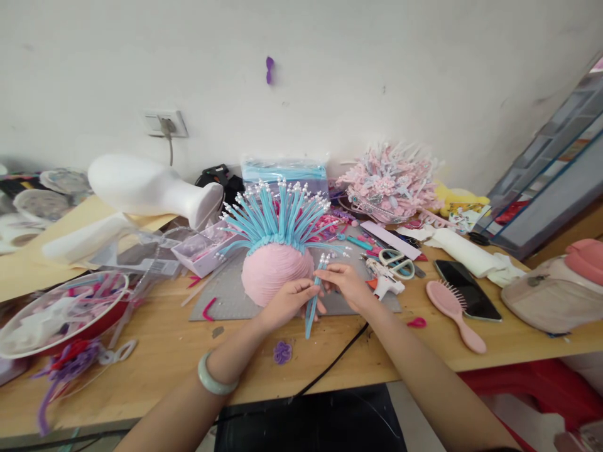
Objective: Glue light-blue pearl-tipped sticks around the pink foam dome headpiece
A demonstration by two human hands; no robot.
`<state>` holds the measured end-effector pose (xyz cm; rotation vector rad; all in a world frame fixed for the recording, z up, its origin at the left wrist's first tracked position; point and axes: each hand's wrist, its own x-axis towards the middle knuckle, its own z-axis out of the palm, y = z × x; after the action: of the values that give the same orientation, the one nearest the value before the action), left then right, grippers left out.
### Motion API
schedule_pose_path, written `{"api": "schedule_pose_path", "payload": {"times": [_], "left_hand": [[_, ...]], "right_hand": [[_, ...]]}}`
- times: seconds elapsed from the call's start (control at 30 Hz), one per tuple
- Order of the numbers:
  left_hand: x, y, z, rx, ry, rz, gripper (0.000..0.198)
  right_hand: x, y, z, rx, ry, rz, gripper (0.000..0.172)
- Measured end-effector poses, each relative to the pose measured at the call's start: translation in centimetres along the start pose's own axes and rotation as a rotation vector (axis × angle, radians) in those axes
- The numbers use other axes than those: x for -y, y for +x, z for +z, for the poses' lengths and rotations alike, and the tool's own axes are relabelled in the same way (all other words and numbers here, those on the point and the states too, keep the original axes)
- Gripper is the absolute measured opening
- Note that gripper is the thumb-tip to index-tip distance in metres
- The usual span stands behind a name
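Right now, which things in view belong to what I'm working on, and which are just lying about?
Seemingly part of the job:
blue beaded strips, in your fingers
pink dome with its blue beaded fringe
gray mat beneath it

Probably just lying about, off to the right:
pink hairbrush
dark-screened device
beige bag

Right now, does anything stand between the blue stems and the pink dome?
Yes, partly: in this view the left hand, which holds the blue stems, overlaps the lower right edge of the pink dome; nothing else shows between.
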<state>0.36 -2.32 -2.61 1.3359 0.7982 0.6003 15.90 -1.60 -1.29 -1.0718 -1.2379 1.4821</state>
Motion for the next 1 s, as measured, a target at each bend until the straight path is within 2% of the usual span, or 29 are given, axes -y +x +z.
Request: {"api": "schedule_pose_path", "payload": {"times": [0.17, 0.47, 0.6, 0.73, 0.83, 1.0], "left_hand": [[-0.3, -0.2, -0.2, 0.032, -0.034, -0.02, 0.039], [-0.4, -0.3, -0.4, 0.039, -0.041, -0.047, 0.036], [0.0, -0.2, -0.3, 0.066, -0.016, -0.022, 0.034], [0.3, -0.1, -0.2, 0.083, -0.013, -0.016, 0.036], [0.3, -0.2, -0.1, 0.089, -0.025, -0.016, 0.037], [0.1, -0.2, -0.1, 0.082, -0.011, -0.026, 0.039]], "right_hand": [[0.0, -0.1, 0.3, 0.076, 0.156, 0.11, 0.028], [-0.2, 0.0, 0.1, 0.083, 0.129, 0.071, 0.028], [-0.3, -0.1, 0.0, 0.171, -0.088, 0.021, 0.027], [-0.6, -0.3, 0.2, 0.128, -0.387, -0.122, 0.025], [-0.8, -0.5, 0.1, 0.156, -0.517, -0.169, 0.036], [-0.9, -0.5, -0.1, 0.15, -0.607, -0.114, 0.051]]}}
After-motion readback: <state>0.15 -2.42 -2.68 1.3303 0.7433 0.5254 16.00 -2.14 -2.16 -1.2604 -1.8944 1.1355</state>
